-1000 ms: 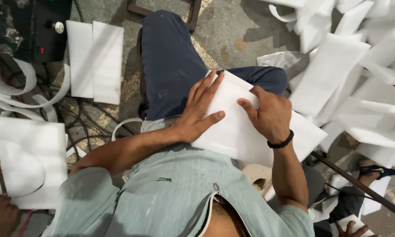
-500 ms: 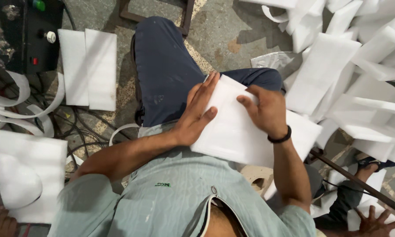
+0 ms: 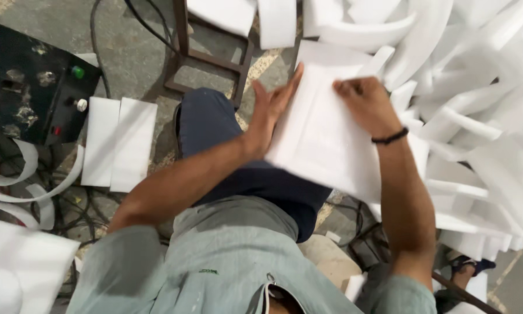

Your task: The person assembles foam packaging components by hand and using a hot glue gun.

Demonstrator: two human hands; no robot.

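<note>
**Pressing a white foam sheet over the lap**

Holding a white foam sheet (image 3: pixel 325 136) above the right knee of dark blue trousers (image 3: pixel 232 157), tilted towards the foam pile. Left hand (image 3: pixel 267 116) flat on the sheet's left edge, fingers straight and together, pressing rather than gripping. Right hand (image 3: pixel 363 104) curled on the sheet's top right part, fingers bent down onto it; hard to tell from this blurred view whether pinching the edge or only pressing. Black band (image 3: pixel 390 137) round the right wrist.

Lying to the right, a loose pile of white foam strips and sheets (image 3: pixel 482 116), spilling to the floor. Resting flat on the concrete floor (image 3: pixel 133 52) to the left, two white foam pads (image 3: pixel 119 144) side by side, touching. Beside them, a black box (image 3: pixel 32 87) with a green button, a white knob and a small red switch on its face. Curling below it, white foam offcuts (image 3: pixel 17 180) over dark cables. Standing behind the knee, a rusty metal frame (image 3: pixel 206 55).
</note>
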